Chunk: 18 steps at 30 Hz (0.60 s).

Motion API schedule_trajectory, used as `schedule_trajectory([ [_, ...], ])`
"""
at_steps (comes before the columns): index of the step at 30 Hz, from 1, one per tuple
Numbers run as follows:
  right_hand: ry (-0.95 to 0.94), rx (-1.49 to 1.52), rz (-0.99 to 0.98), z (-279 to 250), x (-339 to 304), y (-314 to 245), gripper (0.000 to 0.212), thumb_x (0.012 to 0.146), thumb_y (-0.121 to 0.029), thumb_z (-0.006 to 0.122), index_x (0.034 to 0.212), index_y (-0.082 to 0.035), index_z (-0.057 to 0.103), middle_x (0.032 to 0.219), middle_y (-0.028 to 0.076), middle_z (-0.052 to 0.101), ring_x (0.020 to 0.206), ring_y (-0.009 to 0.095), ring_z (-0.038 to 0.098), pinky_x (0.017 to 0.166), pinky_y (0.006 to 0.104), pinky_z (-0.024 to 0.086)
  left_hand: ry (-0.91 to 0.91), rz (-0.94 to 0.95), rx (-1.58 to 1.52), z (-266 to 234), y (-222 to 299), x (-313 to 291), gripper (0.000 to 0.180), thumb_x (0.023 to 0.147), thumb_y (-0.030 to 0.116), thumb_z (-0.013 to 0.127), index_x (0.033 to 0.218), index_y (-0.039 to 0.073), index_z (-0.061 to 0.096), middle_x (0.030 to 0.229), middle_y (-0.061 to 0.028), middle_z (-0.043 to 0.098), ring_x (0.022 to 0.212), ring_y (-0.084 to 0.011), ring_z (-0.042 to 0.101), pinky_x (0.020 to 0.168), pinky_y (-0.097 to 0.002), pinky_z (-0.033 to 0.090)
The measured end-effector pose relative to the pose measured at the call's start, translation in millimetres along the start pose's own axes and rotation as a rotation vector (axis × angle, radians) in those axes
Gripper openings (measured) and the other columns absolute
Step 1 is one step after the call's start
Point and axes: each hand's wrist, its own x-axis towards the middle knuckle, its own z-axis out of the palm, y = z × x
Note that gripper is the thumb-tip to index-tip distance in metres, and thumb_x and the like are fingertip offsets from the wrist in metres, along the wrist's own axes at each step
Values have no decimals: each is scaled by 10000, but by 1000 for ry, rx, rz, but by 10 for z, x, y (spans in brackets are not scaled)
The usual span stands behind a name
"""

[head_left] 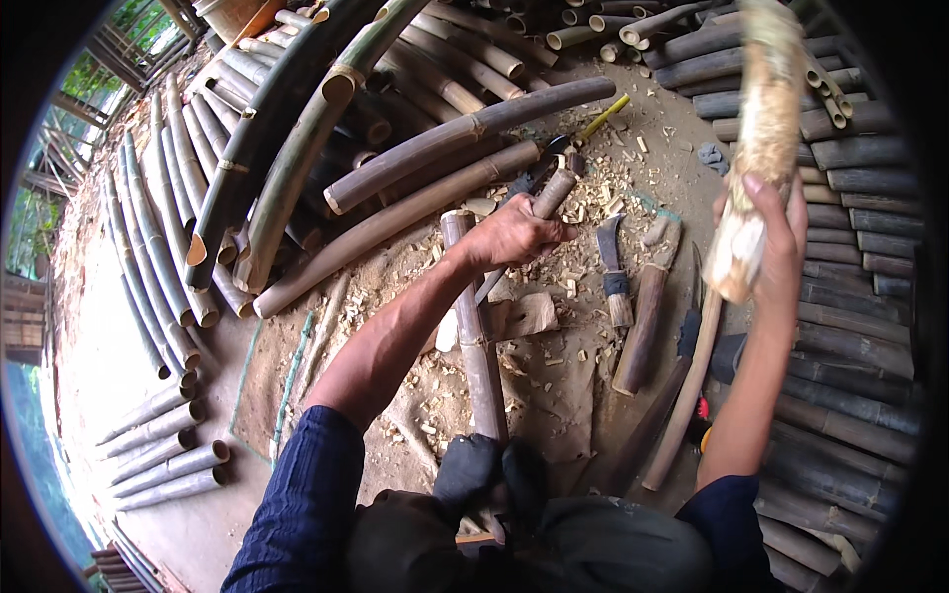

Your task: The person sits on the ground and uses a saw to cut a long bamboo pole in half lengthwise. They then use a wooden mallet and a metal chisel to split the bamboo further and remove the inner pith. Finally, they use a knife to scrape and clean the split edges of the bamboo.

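Note:
My left hand (514,233) is wrapped round the cylindrical wooden handle (554,196) of a chisel-like tool. Below the fist, its narrow metal blade (489,286) slants to a bamboo pole section (480,366). That section runs from my dark-shod feet (467,469) up past my left wrist. On the right, my right hand (776,222) grips a thick, pale wooden club (769,128), held up with its far end blurred. A curved blade with a wrapped handle (613,267) lies on the ground between my hands, beside a short bamboo piece (647,321).
Stacked bamboo lengths (860,336) line the right side. Long green and brown poles (306,178) lean at the upper left, with cut bamboo rows (138,232) beyond. Wood chips (583,351) litter the ground. A yellow-handled tool (603,117) lies ahead.

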Motion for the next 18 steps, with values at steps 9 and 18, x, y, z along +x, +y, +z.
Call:
schedule_trajectory([
  [9,-383,-86,122,96,-420,745,843,826,-101,742,1549,60,340,1305,164,618,1116,209,664,897,298,565,221,-375,186,239,200,189,360,994,297,685,1156,-21,737,828,-143,696,720,-255,668,675,-409,569],
  [18,-141,214,336,107,-790,577,588,865,-188,684,1385,-3,480,958,153,668,677,216,694,614,336,596,496,-478,316,376,-293,576,462,926,249,662,1211,-114,686,1145,-335,711,1140,-410,705,1006,-463,555],
])
